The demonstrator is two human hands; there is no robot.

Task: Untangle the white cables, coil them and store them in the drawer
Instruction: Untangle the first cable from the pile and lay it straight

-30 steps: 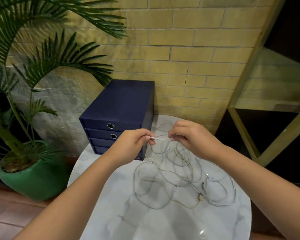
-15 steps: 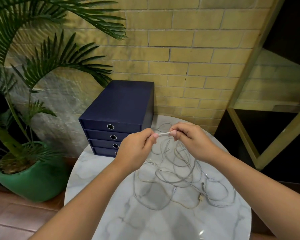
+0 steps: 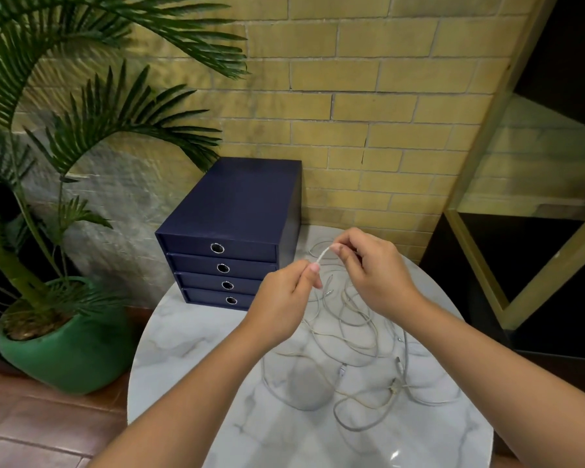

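White cables (image 3: 352, 336) lie in one loose tangle on the marble table (image 3: 190, 349), just below your fingers and on their near side, with a single strand lifted out of the heap. You have that strand pinched at two spots. Your left hand (image 3: 284, 298) curls thumb and forefinger round the lower spot, and your right hand (image 3: 375, 271) pinches it slightly higher, so a short taut length runs between the two sets of fingertips. Neither hand holds anything else. Beyond your left fingers stands the navy drawer unit (image 3: 237, 228), all four drawers closed. You look to be at the untangling step, barely begun, with nothing coiled. Next, I judge, you should draw this strand out gently, following it through the loops rather than tugging, lest the knots tighten.
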